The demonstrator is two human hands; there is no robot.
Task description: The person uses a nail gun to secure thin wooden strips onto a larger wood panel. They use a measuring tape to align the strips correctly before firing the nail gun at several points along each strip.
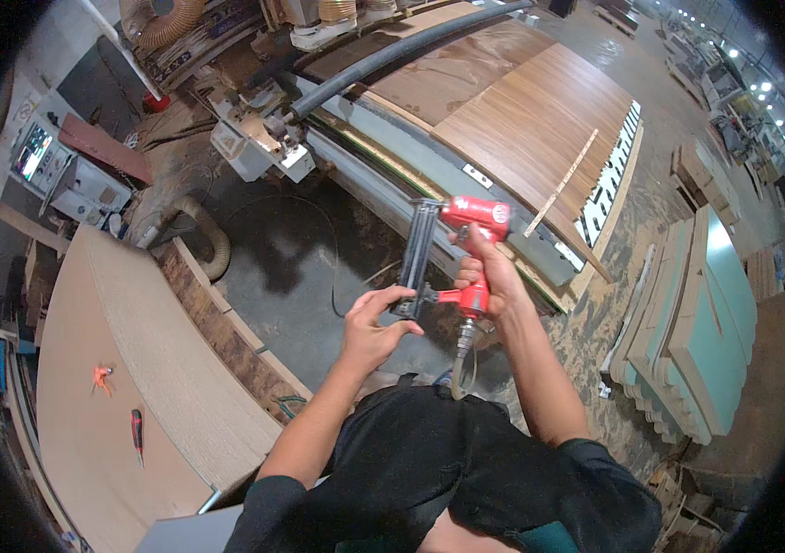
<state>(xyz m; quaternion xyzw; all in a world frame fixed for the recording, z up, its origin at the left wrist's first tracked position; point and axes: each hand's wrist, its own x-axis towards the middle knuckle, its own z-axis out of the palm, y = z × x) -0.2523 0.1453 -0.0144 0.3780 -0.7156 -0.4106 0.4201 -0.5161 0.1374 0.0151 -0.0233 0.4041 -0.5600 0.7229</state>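
My right hand [486, 267] is wrapped round the handle of a red nail gun [475, 214], held up in front of my body. Its long dark magazine [421, 241] stands on the left side of the handle. At the magazine's lower end is my left hand [377, 324], fingertips on one side and thumb on the other, gripping that end. An air hose [462, 364] runs from a metal coupling under the handle down toward my waist; its lower part is hidden by my clothing.
A machine bed [378, 170] ahead carries wood-grain panels [521, 120] and a narrow strip [562, 182]. Stacked curved boards [687, 323] stand right. On the big board stack [88, 313] at left lie a screwdriver [138, 431] and a small orange tool [101, 376]. A control panel [37, 147] stands far left.
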